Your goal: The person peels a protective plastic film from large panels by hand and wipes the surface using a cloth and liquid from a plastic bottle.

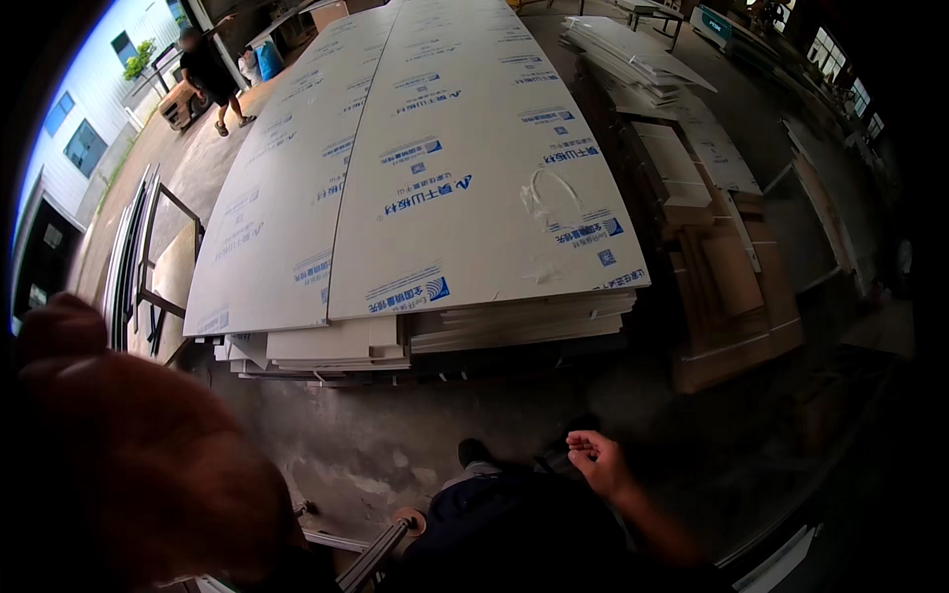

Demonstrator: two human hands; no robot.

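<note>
My left hand [148,455] is raised very close to the camera, large, dark and blurred. Its fingers are lost in shadow, and whether they hold anything does not show. Low in front of my body, my right hand [598,462] hangs with fingers loosely bent and thumb apart, and nothing is visible in it. Beyond my hands lie two large white boards side by side, the right board [474,217] and the left board [282,188], both with blue print. A piece of crumpled clear film [554,198] rests on the right board. Neither hand touches the boards.
Stacked pale panels [336,346] lie under the boards. Brown cardboard sheets [732,287] and more white panels [638,54] are piled at right. A metal frame [148,257] leans at left. Another person [210,79] stands near the doorway. A metal rail [381,553] is beside me.
</note>
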